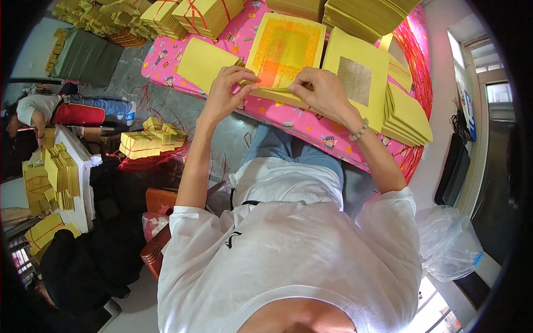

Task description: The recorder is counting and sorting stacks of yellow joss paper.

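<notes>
A stack of yellow paper lies on the pink table, its top sheet (286, 47) printed with an orange border around a greenish-gold middle. My left hand (229, 91) pinches the near left corner of this paper, fingers curled and thumb beneath. At the near right corner, my right hand (323, 91) holds the same edge between thumb and fingers; a beaded bracelet is on its wrist. The near edge looks slightly raised or folded between the hands. Right of it rests a yellow stack with a gold foil square (354, 80). A plain yellow sheet pile (205, 62) lies to the left.
The pink patterned tablecloth (266, 117) covers the table. Tied yellow bundles (206, 16) and a tall stack (363, 19) stand at the back. Red strings (419, 72) hang along the right edge. Left, another person (41, 111) works at a white table; bundles (152, 139) sit below.
</notes>
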A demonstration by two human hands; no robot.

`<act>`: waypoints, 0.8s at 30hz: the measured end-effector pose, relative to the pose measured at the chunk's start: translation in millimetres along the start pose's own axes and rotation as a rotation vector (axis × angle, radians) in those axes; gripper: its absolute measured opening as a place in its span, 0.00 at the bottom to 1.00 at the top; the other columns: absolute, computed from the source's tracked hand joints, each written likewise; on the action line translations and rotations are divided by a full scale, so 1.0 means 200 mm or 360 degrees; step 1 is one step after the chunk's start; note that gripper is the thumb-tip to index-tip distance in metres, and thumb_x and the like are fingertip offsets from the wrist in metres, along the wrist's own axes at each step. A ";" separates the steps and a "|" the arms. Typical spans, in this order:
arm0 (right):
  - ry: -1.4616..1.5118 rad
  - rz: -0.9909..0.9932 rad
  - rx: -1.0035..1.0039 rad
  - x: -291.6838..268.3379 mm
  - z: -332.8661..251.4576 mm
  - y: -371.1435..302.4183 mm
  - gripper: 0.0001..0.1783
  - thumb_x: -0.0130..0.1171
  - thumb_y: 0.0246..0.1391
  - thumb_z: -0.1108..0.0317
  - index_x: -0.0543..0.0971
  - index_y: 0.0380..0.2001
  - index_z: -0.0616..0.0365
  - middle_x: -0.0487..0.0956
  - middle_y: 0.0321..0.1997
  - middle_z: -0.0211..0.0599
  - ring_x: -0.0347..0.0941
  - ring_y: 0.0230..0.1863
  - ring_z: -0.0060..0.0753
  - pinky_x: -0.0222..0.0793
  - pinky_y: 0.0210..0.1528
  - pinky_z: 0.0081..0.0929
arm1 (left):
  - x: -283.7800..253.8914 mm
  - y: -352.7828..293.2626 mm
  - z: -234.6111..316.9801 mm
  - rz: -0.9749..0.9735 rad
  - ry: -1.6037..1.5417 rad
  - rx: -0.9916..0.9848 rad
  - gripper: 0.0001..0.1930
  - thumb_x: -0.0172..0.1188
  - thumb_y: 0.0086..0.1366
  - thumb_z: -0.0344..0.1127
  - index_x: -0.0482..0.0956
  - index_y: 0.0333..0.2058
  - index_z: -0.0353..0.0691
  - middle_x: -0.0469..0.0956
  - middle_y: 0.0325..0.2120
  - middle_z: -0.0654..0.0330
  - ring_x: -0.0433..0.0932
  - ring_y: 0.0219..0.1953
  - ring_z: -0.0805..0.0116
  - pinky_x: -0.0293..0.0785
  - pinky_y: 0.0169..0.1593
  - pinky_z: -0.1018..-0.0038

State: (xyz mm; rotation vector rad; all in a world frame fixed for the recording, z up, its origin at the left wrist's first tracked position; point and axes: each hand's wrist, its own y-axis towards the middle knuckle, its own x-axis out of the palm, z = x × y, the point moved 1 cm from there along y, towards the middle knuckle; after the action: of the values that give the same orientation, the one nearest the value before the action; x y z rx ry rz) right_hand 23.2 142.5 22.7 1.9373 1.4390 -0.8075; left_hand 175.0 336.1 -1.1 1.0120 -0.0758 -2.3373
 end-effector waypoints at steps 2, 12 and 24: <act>0.0009 -0.0023 0.0036 0.00 0.00 0.01 0.13 0.61 0.48 0.62 0.81 0.25 0.62 0.78 0.25 0.41 0.75 0.26 0.37 0.69 0.30 0.31 | 0.00 0.00 -0.02 0.0003 -0.0045 -0.0022 0.09 0.64 0.55 0.34 0.82 0.36 0.42 0.78 0.39 0.59 0.71 0.47 0.59 0.67 0.51 0.66; 0.0144 -0.0005 0.0153 0.00 0.01 0.02 0.13 0.60 0.47 0.61 0.82 0.23 0.61 0.79 0.22 0.44 0.76 0.25 0.43 0.69 0.31 0.36 | 0.01 0.01 -0.06 0.0020 -0.0201 -0.0101 0.10 0.66 0.53 0.34 0.82 0.36 0.41 0.79 0.37 0.59 0.73 0.43 0.62 0.71 0.46 0.69; 0.0074 -0.0008 0.0150 0.00 0.01 0.02 0.13 0.61 0.48 0.61 0.81 0.26 0.62 0.79 0.23 0.42 0.77 0.25 0.36 0.71 0.30 0.29 | 0.02 0.01 -0.07 0.0006 -0.0318 -0.0186 0.11 0.67 0.52 0.34 0.82 0.35 0.40 0.78 0.36 0.58 0.73 0.42 0.62 0.71 0.45 0.70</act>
State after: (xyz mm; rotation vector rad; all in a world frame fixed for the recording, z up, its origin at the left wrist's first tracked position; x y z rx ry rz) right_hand 27.2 139.4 21.8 2.0358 1.4571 -0.8518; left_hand 183.5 334.8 -11.9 0.7197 -0.0182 -2.4024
